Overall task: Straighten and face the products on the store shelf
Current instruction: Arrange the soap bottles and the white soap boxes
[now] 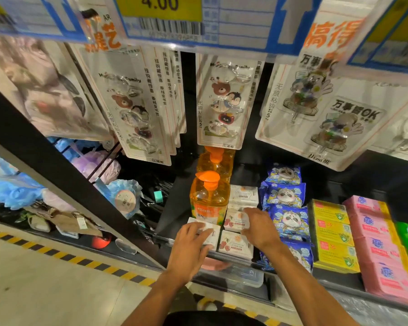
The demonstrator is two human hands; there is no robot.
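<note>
1. Rear bottle [216,161] stands behind the orange pump bottle [209,198], its top hidden by a hanging hook card [222,102].
2. White pack [215,236] lies just in front of the orange pump bottle and is half covered. Its label is unreadable.
3. Left hand [191,245] is palm down, with a spread grip and straight fingers flat on the white pack.
4. Right hand [260,229] rests on the cherry-print pack [234,221], just right of the orange pump bottle. Its fingertips are blurred, so I cannot tell whether the grip pinches or only presses.

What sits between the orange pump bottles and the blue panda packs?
A row of white cherry-print packs; the right hand grips one, seen in the head view.
</note>
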